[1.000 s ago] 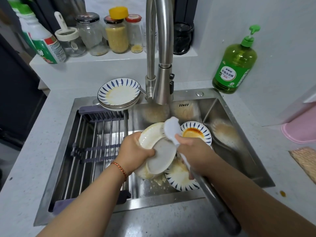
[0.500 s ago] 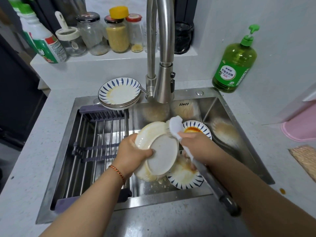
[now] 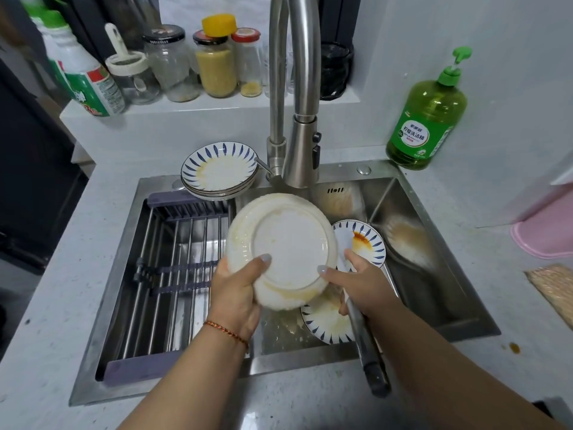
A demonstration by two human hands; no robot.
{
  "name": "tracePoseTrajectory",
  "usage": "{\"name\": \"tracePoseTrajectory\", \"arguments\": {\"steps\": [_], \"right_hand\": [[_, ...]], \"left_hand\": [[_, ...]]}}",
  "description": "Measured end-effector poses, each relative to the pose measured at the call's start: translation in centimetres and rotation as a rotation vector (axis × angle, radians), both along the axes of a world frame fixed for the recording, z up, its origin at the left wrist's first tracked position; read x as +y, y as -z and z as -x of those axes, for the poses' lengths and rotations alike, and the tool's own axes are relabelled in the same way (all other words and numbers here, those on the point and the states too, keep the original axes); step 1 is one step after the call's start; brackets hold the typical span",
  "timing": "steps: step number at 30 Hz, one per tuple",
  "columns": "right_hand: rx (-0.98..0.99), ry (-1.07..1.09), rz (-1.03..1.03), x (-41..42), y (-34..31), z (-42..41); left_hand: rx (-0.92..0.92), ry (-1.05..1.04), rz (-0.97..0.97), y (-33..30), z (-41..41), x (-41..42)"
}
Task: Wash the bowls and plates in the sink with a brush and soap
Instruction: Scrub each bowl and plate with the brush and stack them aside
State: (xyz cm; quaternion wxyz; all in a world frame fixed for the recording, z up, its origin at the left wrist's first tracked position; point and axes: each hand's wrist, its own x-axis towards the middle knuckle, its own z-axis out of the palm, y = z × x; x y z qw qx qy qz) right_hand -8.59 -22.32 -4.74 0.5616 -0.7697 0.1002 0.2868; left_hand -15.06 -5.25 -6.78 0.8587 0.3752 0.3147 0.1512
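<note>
A white plate [image 3: 288, 243] is held over the sink [image 3: 434, 305] with its stained underside turned toward me. My left hand [image 3: 238, 290] grips its lower left rim, thumb on the base. My right hand [image 3: 359, 283] grips the long-handled brush [image 3: 369, 352] and also touches the plate's lower right edge with its thumb. The brush's white head is mostly hidden behind the plate. Below lie two dirty blue-patterned plates, one [image 3: 362, 240] with a red sauce stain, the other [image 3: 328, 321] with yellow smears.
A stack of blue-patterned plates [image 3: 218, 172] sits on the sink's back rim, left of the steel faucet [image 3: 297, 119]. A drying rack [image 3: 173, 274] fills the sink's left half. A green soap bottle [image 3: 426, 122] stands at the back right. Jars line the shelf behind.
The plate has been lifted and tilted up so its underside faces me. The brush head has gone from the plate's top edge to behind its right side, and my right thumb now touches the rim.
</note>
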Motion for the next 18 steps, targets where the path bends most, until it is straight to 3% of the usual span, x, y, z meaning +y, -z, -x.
{"name": "tracePoseTrajectory", "arguments": {"steps": [7,11,14,18], "right_hand": [[0.009,-0.111,0.041,-1.7,-0.6,-1.0],[-0.074,-0.292,0.124,-2.7,-1.7,-2.2],[-0.129,-0.403,0.153,-2.7,-2.6,-2.8],[-0.216,-0.386,0.204,-2.5,-3.5,-3.2]], "left_hand": [[-0.006,0.176,-0.079,1.8,2.2,-0.2],[-0.019,0.309,-0.135,1.7,2.7,0.7],[0.032,0.431,-0.296,0.8,2.0,1.6],[0.078,0.52,-0.505,-0.7,0.8,2.3]]}}
